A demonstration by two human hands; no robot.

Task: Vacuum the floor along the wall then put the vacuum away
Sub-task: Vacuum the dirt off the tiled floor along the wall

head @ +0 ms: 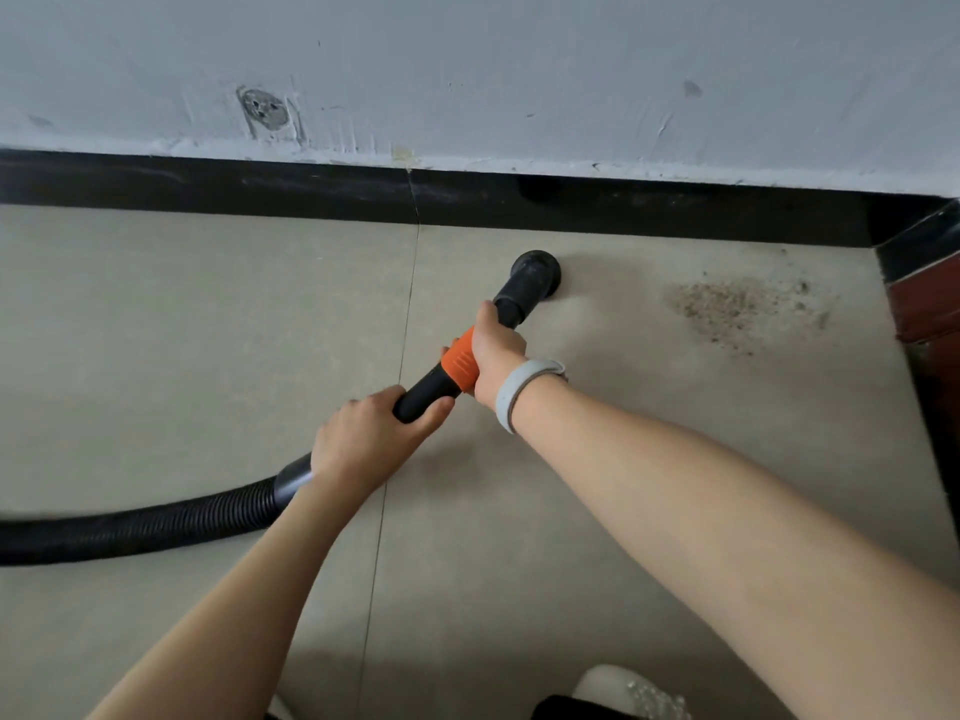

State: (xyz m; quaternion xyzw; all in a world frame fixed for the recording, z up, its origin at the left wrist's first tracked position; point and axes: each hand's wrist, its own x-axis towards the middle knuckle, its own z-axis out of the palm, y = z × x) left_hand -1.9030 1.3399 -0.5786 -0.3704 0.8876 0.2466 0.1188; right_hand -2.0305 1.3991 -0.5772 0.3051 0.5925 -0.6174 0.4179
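Both the left hand (363, 433) and right hand (493, 350) gripped the vacuum wand (441, 376), its nozzle (535, 275) on the floor (208, 330) near the far wall (519, 70), so vacuuming seemed underway and the next sweep would likely go right to the debris (737, 309).

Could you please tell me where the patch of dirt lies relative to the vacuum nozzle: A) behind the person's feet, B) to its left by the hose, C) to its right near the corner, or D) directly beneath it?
C: the patch of dirt lies on the floor tiles to the right of the black nozzle, close to the corner, and the nozzle does not touch it.
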